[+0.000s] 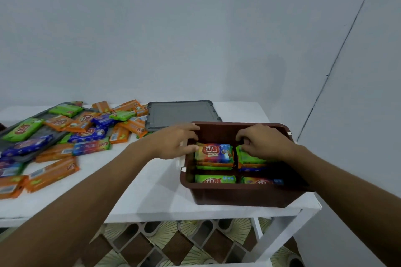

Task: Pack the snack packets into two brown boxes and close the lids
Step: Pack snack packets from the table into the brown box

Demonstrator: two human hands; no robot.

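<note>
A brown box [238,198] stands open on the right part of the white table, with stacked snack packets in its compartments. My left hand [173,142] rests at the box's left rim, thumb touching a multicoloured packet [214,152] in the far left stack. My right hand [263,142] reaches into the far right compartment, fingers curled down onto a green packet [249,158]. Two more packets [216,179] lie in the near compartments. A large pile of orange, green and blue packets [71,130] covers the table's left side.
A grey lid [182,114] lies flat behind the box. Another grey lid or tray [48,132] sits under the packet pile at the left. The table [152,197] ends just right of the box, near the wall. Patterned floor shows below.
</note>
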